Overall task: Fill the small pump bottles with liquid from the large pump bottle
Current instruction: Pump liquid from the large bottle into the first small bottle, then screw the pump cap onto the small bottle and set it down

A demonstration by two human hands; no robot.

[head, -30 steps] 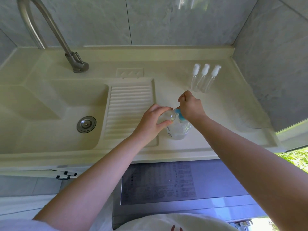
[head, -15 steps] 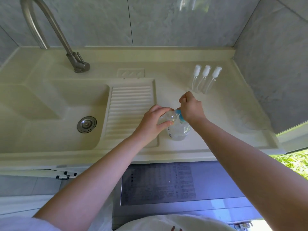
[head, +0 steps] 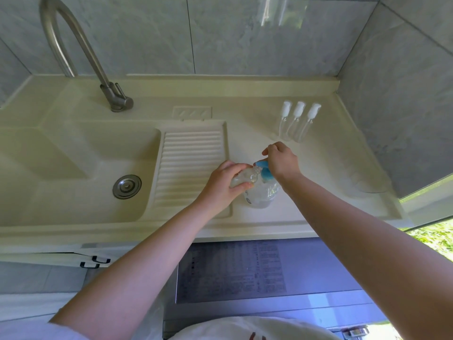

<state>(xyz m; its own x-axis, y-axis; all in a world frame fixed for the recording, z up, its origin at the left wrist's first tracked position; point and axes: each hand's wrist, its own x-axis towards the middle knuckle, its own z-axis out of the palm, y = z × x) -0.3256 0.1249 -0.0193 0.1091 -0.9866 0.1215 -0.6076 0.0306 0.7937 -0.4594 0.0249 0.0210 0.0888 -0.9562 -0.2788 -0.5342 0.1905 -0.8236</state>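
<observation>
Both hands busy at the large pump bottle (head: 261, 195) beside the washboard (head: 192, 163).

The left hand (head: 224, 186) curls round 1 small clear bottle (head: 245, 177), tilted so its open neck meets the blue pump head (head: 264, 171). The right hand (head: 282, 160) reaches in from above, wrist bent, fingers bunched on that pump head. The large bottle stands on the counter (head: 318, 204). 3 capped small bottles (head: 295, 121) wait upright near the back wall.

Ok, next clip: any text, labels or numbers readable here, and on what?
None can be read.
Large pump bottle: small dark mark low on its side, too blurred.
Grey appliance top under the counter: rows of printed text, too small and blurred.
White shirt: red marks, cut off.
</observation>
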